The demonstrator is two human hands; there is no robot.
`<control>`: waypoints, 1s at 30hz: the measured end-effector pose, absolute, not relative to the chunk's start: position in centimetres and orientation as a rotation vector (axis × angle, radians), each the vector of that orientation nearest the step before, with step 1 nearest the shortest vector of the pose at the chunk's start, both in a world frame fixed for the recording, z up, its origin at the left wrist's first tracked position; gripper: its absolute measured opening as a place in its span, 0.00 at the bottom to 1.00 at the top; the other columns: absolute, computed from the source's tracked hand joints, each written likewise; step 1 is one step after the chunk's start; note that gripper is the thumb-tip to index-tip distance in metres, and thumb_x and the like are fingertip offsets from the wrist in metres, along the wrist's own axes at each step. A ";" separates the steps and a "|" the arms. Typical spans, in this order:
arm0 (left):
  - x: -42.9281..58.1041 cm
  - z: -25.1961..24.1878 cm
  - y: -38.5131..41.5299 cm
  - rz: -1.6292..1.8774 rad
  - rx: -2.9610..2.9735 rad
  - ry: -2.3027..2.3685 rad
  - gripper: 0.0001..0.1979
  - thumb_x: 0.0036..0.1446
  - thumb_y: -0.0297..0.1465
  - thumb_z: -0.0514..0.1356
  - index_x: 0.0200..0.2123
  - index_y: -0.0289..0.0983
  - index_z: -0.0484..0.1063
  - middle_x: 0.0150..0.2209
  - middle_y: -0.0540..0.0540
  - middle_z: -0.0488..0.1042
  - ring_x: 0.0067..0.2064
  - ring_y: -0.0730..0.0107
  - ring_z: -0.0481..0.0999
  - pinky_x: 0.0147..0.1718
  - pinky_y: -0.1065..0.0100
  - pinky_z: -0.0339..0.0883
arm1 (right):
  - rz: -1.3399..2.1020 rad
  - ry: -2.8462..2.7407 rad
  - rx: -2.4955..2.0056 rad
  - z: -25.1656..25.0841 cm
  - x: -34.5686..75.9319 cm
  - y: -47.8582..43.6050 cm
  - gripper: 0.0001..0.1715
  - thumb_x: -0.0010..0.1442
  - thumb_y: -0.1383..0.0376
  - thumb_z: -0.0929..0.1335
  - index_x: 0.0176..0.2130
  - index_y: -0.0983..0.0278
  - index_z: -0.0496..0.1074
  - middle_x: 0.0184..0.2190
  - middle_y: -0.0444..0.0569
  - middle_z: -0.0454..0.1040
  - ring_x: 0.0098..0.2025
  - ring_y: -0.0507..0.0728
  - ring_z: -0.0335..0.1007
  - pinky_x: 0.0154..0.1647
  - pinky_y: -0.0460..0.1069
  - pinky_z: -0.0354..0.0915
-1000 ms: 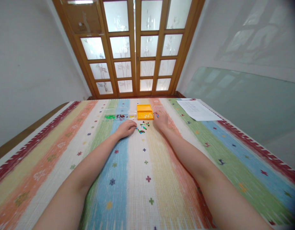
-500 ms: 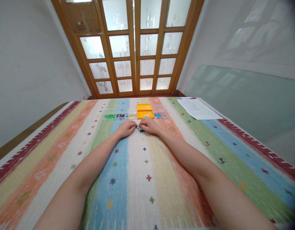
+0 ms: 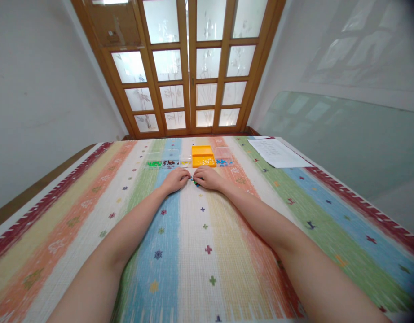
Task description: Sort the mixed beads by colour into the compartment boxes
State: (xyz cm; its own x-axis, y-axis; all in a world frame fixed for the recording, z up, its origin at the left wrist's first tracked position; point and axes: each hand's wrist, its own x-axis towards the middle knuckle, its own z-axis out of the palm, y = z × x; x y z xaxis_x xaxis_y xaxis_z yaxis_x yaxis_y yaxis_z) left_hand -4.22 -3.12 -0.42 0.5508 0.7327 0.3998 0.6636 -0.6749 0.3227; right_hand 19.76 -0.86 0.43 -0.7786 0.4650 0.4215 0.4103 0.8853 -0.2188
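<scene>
My left hand [image 3: 177, 180] rests on the striped tablecloth with its fingers curled together, just left of a small cluster of colourful pieces [image 3: 196, 182]. What its fingertips hold, if anything, is too small to see. My right hand [image 3: 209, 178] bends over the cluster from the right, its fingertips pinched at it and partly covering it. Green, blue and dark bits show in the cluster. Right behind the hands stands an open yellow box [image 3: 203, 151] with small white pieces in its front part.
Beside the yellow box are clear boxes of small green pieces [image 3: 155, 164], dark brown pieces [image 3: 169, 162], yellow pieces [image 3: 185, 163] and blue pieces [image 3: 223, 162]. A printed paper sheet [image 3: 277, 153] lies at the far right of the tablecloth [image 3: 193, 251]. Wooden glazed doors [image 3: 190, 80] stand beyond.
My right hand has dropped slightly toward me, over the cluster, baring more of the yellow box's front. My left hand has shifted a little left, so the gap between the fingertips is wider.
</scene>
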 end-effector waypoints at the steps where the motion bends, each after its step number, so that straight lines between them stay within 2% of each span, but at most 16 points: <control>1: -4.2 -0.4 -3.1 0.777 2.644 1.205 0.12 0.66 0.29 0.56 0.43 0.40 0.82 0.46 0.43 0.82 0.52 0.58 0.78 0.57 0.55 0.69 | 0.151 -2.581 -0.650 0.4 19.7 -0.9 0.15 0.70 0.65 0.66 0.39 0.60 0.84 0.40 0.51 0.83 0.44 0.59 0.75 0.52 0.54 0.65; 23: -4.3 -0.4 -3.1 0.799 2.635 1.221 0.12 0.66 0.29 0.56 0.43 0.39 0.82 0.45 0.43 0.82 0.51 0.59 0.78 0.56 0.56 0.69 | 0.125 -2.546 -0.659 0.2 19.7 -0.8 0.15 0.72 0.63 0.66 0.42 0.60 0.83 0.43 0.51 0.83 0.47 0.60 0.76 0.55 0.55 0.63; 30: -4.4 -0.5 -3.1 0.822 2.616 1.214 0.13 0.66 0.28 0.56 0.43 0.40 0.82 0.46 0.43 0.82 0.52 0.59 0.78 0.57 0.55 0.69 | 0.032 -2.292 -0.928 0.4 21.0 -0.1 0.17 0.73 0.64 0.64 0.45 0.61 0.83 0.47 0.54 0.82 0.51 0.63 0.73 0.59 0.59 0.61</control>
